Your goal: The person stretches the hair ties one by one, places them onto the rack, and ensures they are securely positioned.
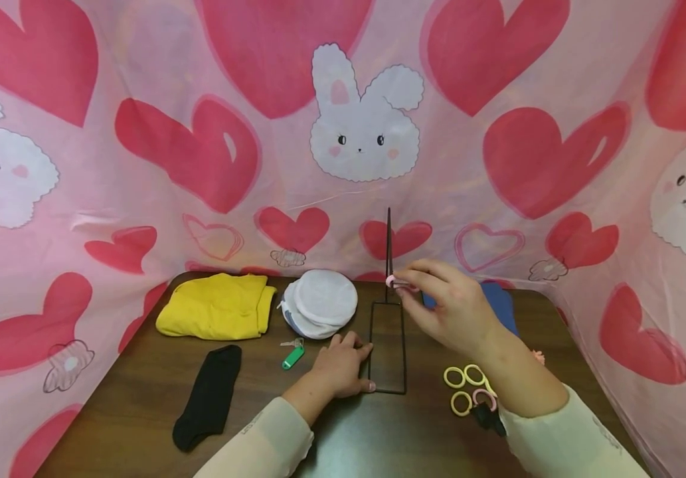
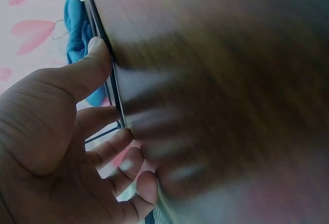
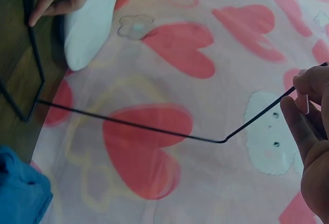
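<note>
A black wire stand has a rectangular base lying on the table and a thin post rising from its far end. In the right wrist view the post bends at its top into an arm that runs to the right hand. My left hand rests on the base's left side, thumb near the front corner and fingers spread; the left wrist view has its thumb and fingertips at the rod. My right hand pinches a small pink ring-like piece at the arm's end.
Left of the stand lie a folded yellow cloth, a round white fabric item, a key with a green tag and a black sock. To the right are several yellow rings, a pink ring and blue cloth.
</note>
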The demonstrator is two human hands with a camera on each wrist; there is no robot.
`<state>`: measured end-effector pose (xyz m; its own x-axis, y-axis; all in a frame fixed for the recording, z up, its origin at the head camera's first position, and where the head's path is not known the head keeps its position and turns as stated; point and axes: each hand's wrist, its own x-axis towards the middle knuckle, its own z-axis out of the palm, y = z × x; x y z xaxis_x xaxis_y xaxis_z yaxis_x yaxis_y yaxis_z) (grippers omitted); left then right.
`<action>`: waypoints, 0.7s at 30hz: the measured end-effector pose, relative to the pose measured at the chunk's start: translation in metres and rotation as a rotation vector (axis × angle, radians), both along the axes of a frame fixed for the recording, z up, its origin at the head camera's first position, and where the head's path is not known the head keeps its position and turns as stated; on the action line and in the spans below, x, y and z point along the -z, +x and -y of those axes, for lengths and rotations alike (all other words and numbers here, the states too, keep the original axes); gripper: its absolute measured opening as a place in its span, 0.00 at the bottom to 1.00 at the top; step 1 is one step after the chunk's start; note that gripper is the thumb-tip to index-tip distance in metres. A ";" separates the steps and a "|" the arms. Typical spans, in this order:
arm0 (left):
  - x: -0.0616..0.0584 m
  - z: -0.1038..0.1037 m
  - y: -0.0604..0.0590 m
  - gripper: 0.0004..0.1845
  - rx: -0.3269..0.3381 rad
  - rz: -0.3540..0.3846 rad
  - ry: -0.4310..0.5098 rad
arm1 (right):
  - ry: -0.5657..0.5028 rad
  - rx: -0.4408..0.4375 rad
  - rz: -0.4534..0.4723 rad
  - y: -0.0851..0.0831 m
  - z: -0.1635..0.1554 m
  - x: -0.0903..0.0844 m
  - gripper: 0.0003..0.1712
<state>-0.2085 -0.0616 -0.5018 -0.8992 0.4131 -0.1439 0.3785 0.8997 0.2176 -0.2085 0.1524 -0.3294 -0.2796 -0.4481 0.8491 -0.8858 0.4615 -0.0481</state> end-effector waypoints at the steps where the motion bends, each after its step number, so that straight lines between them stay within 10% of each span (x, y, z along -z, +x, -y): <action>1: 0.000 0.000 0.000 0.44 -0.001 0.001 -0.001 | 0.001 -0.001 0.011 -0.003 -0.001 0.001 0.14; 21: 0.003 -0.002 -0.001 0.45 0.007 -0.016 -0.060 | -0.114 0.051 0.233 -0.106 -0.002 0.016 0.21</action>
